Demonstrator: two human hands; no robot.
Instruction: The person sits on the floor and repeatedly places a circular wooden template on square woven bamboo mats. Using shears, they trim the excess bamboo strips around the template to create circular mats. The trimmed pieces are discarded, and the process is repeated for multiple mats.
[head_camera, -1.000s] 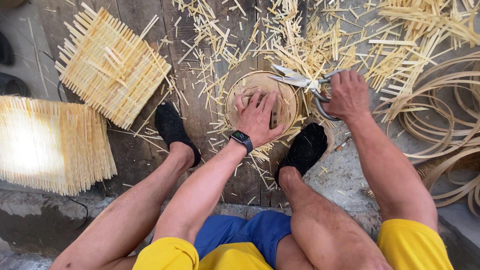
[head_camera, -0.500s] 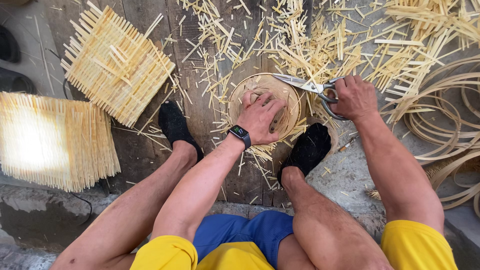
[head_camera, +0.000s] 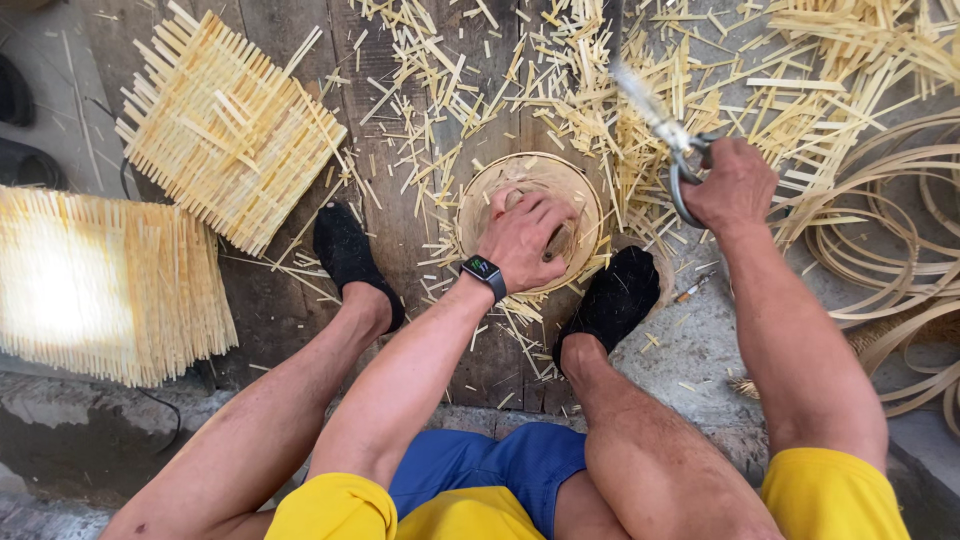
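A small round woven bamboo basket sits on dark wooden boards between my black-socked feet. My left hand, with a smartwatch on the wrist, presses down inside the basket, fingers curled over its weave. My right hand grips the handles of metal scissors, whose blurred blades point up and left, lifted clear of the basket's right rim.
Cut bamboo slivers litter the boards. A square woven bamboo mat lies at upper left, a brighter slat mat at the left edge. Coiled bamboo strips lie at the right. My feet flank the basket.
My right hand has swung the scissors from lying across the basket's top rim to up and away at the right. The left hand has stayed on the basket.
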